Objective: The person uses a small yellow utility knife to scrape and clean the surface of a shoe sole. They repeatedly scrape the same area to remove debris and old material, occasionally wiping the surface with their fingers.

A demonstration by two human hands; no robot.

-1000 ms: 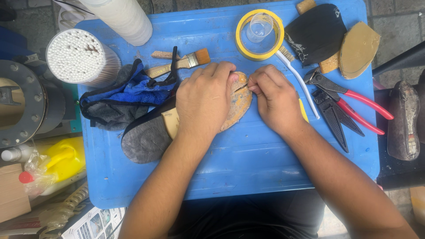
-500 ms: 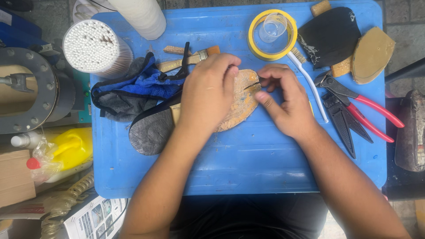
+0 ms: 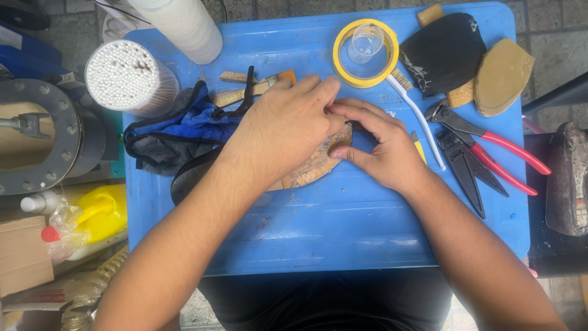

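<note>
A worn tan shoe sole point(image 3: 315, 164) with a dark heel end lies on the blue plastic table point(image 3: 343, 233). My left hand point(image 3: 288, 132) lies over most of it, fingers pressing on its upper part. My right hand point(image 3: 376, 150) meets it from the right, thumb and fingers pinching the sole's front edge beside the left fingertips. Whether a small tool sits between the fingers is hidden.
Red-handled pliers point(image 3: 490, 144) and black nippers point(image 3: 467, 175) lie to the right. A yellow tape ring point(image 3: 365, 52) with a clear cup, a white brush point(image 3: 419, 119), black and tan sole pieces point(image 3: 502, 73), a paintbrush point(image 3: 254, 89), blue cloth point(image 3: 177, 132) and a white-stick bundle point(image 3: 125, 76) surround the hands.
The thin stick-like tool seen between my fingers earlier is no longer visible. Both hands have closed together over the front edge of the sole.
</note>
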